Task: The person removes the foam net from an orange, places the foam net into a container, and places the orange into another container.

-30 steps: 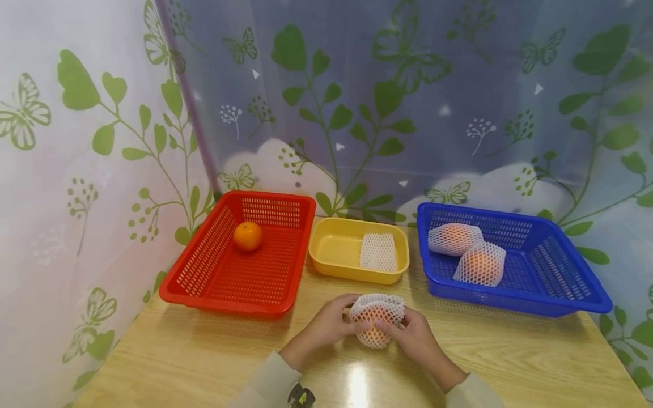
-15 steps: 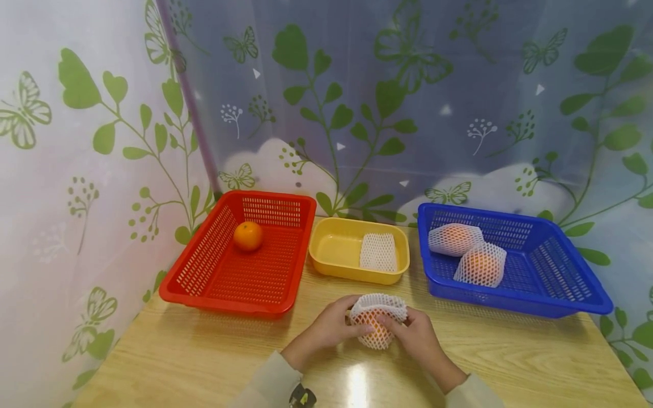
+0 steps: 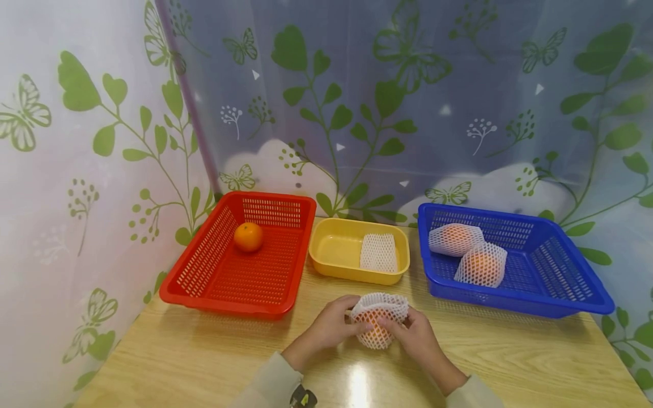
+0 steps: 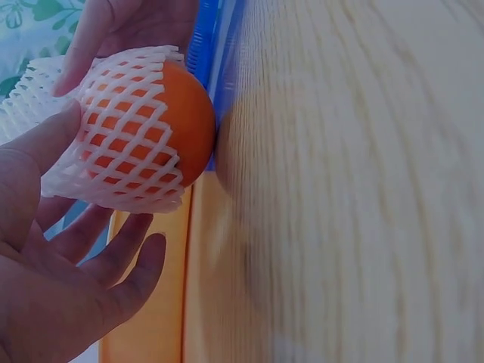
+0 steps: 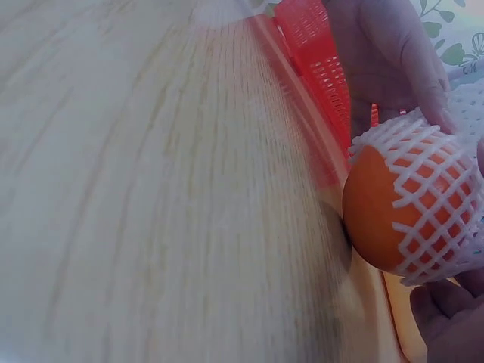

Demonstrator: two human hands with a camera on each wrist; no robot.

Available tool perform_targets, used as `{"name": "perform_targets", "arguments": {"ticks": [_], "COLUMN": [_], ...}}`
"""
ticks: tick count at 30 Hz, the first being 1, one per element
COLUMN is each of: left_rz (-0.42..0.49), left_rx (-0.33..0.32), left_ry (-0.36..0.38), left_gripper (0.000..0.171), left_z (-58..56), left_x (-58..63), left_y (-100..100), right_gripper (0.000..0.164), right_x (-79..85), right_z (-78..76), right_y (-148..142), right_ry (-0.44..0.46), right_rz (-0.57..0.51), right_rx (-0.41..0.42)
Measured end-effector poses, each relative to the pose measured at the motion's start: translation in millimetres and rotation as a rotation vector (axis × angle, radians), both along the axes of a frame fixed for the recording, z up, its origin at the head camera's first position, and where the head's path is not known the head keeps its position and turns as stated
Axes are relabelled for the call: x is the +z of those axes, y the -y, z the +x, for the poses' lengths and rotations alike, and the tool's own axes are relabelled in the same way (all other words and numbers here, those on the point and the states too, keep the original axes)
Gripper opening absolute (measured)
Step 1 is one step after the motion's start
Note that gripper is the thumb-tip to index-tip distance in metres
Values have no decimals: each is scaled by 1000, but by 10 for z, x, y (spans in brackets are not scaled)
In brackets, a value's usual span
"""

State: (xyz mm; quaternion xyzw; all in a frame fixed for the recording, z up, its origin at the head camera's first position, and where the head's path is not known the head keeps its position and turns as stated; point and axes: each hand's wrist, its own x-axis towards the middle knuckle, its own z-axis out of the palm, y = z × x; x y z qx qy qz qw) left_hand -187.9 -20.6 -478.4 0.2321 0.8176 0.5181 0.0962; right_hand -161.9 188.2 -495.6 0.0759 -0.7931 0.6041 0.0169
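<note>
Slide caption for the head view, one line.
Left hand and right hand hold a netted orange in front of a red basket, yellow tub and blue basket.

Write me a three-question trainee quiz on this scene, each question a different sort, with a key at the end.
1. True or false: the left hand and the right hand both hold the netted orange.
2. How many netted fruits lie in the blue basket?
3. Which container holds the unnetted orange? a) yellow tray b) blue basket c) red basket

Key: 1. True. 2. Two. 3. c.
</note>
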Motion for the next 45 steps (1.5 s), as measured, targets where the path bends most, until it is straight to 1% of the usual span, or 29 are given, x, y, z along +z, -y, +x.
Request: {"name": "perform_targets", "arguments": {"ticks": [4, 8, 12, 15, 18, 22, 29, 34, 38, 42, 45], "left_rz": [-4, -13, -17, -20, -24, -29, -26, -7, 4, -5, -13], "left_rx": [13, 47, 93, 104, 98, 84, 58, 8, -36, -48, -58], "left_ry": [-30, -50, -50, -45, -42, -42, -33, -37, -22, -3, -11], "left_gripper": [37, 29, 20, 18, 21, 30, 43, 46, 52, 56, 57], "left_z": [1, 6, 10, 9, 7, 6, -4, -4, -3, -4, -5], "left_x": [0, 5, 19, 29, 25, 10, -1, 3, 4, -8, -18], "left_y": [0, 2, 2, 3, 8, 17, 27, 40, 48, 50, 49], "right_gripper": [40, 41, 39, 40, 41, 40, 36, 33, 27, 21, 19], "right_x": [-10, -19, -18, -11, -1, 3, 8, 4, 7, 24, 39], "right_z": [2, 7, 10, 14, 18, 20, 14, 14, 8, 1, 2], "right_y": [-5, -4, 1, 6, 11, 14, 24, 27, 29, 31, 33], "right_ry": [47, 78, 91, 96, 98, 90, 63, 34, -2, -23, -29], "right_rz": [28, 45, 50, 56, 57, 59, 74, 82, 67, 49, 51], "right_rx": [41, 79, 75, 68, 74, 81, 67, 51, 32, -3, -35]}}
